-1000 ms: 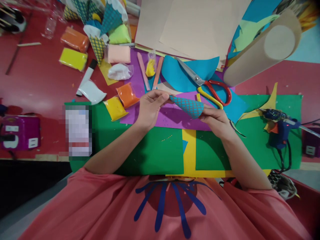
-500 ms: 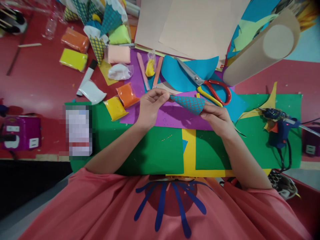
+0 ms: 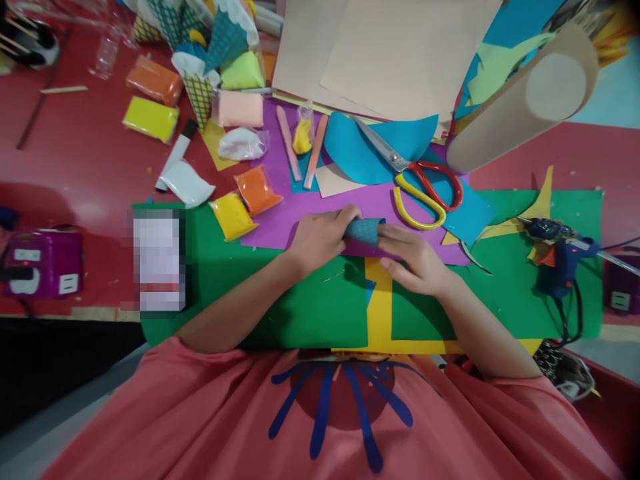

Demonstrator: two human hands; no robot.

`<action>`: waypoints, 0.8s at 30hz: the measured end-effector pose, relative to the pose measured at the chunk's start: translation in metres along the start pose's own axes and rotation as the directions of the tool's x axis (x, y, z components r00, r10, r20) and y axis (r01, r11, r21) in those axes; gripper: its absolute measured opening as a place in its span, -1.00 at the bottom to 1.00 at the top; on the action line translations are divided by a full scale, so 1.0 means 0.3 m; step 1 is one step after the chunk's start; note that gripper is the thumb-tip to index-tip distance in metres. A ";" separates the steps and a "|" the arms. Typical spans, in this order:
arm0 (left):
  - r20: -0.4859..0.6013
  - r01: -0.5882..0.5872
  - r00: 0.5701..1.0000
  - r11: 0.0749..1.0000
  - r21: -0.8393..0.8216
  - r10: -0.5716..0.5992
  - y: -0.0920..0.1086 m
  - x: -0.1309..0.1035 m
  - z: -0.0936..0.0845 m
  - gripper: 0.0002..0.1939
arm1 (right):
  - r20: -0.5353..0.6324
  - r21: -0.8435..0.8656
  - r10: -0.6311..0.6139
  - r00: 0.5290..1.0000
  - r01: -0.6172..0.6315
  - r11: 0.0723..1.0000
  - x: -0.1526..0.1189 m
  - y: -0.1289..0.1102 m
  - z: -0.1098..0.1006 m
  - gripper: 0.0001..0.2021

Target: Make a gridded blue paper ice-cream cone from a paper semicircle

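A paper cone [image 3: 364, 231], blue with a brown criss-cross pattern, lies on its side between my hands, over the purple sheet [image 3: 270, 230]. My left hand [image 3: 323, 240] is closed around its narrow part and hides the tip. At the wide end, the stretched fingers of my right hand [image 3: 415, 259] touch the rim and seem to reach inside. The right thumb stands apart from the cone. Beyond the hands, red-and-yellow-handled scissors [image 3: 400, 161] rest on blue paper [image 3: 345, 150].
Packs of coloured clay [image 3: 257, 189] and a marker [image 3: 176, 156] lie to the left. Finished-looking cones [image 3: 199, 97] stand at the back left. A glue gun [image 3: 563, 260] with a cord is on the right, near a rolled beige sheet [image 3: 515, 117]. Green sheets [image 3: 300, 307] cover the front.
The cone has come nearer my body. My left hand has moved from pinching its tip to wrapping around it. My right thumb has come off the rim.
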State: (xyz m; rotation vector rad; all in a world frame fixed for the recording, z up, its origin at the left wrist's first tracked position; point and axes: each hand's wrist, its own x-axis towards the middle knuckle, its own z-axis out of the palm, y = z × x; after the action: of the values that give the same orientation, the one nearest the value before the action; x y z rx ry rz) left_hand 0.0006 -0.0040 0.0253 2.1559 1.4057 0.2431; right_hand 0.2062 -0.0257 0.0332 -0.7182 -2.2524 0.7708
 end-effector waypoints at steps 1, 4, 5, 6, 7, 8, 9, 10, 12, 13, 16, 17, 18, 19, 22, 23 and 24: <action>-0.004 0.003 1.000 0.999 -0.035 -0.003 -0.002 -0.001 0.001 -0.70 | -0.004 -0.036 -0.030 1.000 0.029 0.999 0.000 -0.005 0.008 -0.73; -0.048 -0.038 0.998 0.985 -0.169 0.030 -0.027 0.006 0.006 -0.88 | -0.086 -0.090 -0.081 0.993 0.073 0.993 -0.001 -0.019 0.010 -0.70; -0.068 -0.060 0.997 0.972 -0.225 0.046 -0.038 0.010 0.009 -0.88 | -0.147 -0.090 -0.090 0.985 0.077 0.993 -0.002 -0.024 0.005 -0.68; -0.087 -0.082 0.994 0.958 -0.276 0.060 -0.048 0.014 0.012 -0.85 | -0.217 -0.094 -0.102 0.971 0.083 0.992 -0.003 -0.029 -0.002 -0.66; -0.107 -0.108 0.991 0.938 -0.328 0.077 -0.057 0.018 0.016 -0.82 | -0.283 -0.106 -0.117 0.952 0.090 0.990 -0.005 -0.034 -0.008 -0.64; -0.126 -0.129 0.988 0.920 -0.371 0.088 -0.062 0.021 0.019 -0.80 | -0.338 -0.128 -0.139 0.931 0.101 0.987 -0.005 -0.039 -0.013 -0.63; -0.140 -0.145 0.985 0.904 -0.402 0.096 -0.065 0.024 0.020 -0.77 | -0.369 -0.157 -0.162 0.915 0.111 0.981 -0.006 -0.044 -0.015 -0.62; -0.144 -0.158 0.984 0.891 -0.426 0.106 -0.065 0.025 0.020 -0.77 | -0.374 -0.186 -0.187 0.909 0.124 0.975 -0.006 -0.049 -0.015 -0.61; -0.127 -0.172 0.984 0.874 -0.454 0.128 -0.058 0.025 0.012 -0.78 | -0.317 -0.220 -0.224 0.921 0.159 0.962 -0.005 -0.057 -0.005 -0.61; -0.108 -0.177 0.984 0.869 -0.463 0.143 -0.055 0.024 0.007 -0.80 | -0.272 -0.229 -0.229 0.935 0.169 0.959 -0.004 -0.061 0.003 -0.62; -0.053 -0.176 0.984 0.868 -0.464 0.171 -0.050 0.022 -0.005 -0.85 | -0.148 -0.264 -0.216 0.965 0.172 0.949 0.001 -0.068 0.027 -0.67; -0.038 -0.171 0.984 0.873 -0.457 0.173 -0.052 0.022 -0.006 -0.87 | -0.123 -0.277 -0.201 0.972 0.161 0.947 0.003 -0.069 0.033 -0.69; -0.025 -0.165 0.985 0.878 -0.450 0.173 -0.054 0.022 -0.005 -0.88 | -0.104 -0.290 -0.180 0.978 0.144 0.946 0.004 -0.070 0.038 -0.70; -0.014 -0.160 0.985 0.882 -0.444 0.172 -0.056 0.022 -0.002 -0.88 | -0.090 -0.303 -0.159 0.983 0.126 0.945 0.006 -0.069 0.041 -0.70; 0.017 -0.145 0.985 0.888 -0.436 0.170 -0.060 0.024 0.006 -0.86 | -0.057 -0.340 -0.107 0.993 0.081 0.937 0.008 -0.066 0.044 -0.68; 0.025 -0.141 0.985 0.889 -0.435 0.169 -0.059 0.025 0.007 -0.85 | -0.047 -0.354 -0.096 0.994 0.073 0.932 0.008 -0.065 0.044 -0.67; 0.032 -0.138 0.985 0.890 -0.435 0.168 -0.058 0.025 0.009 -0.84 | -0.040 -0.366 -0.088 0.995 0.067 0.928 0.008 -0.065 0.045 -0.66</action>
State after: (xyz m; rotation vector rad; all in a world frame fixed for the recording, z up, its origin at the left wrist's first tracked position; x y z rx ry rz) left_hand -0.0087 0.0071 0.0127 1.8813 1.0243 0.4868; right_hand 0.1896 -0.0417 0.0390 -0.8026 -2.3827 0.2891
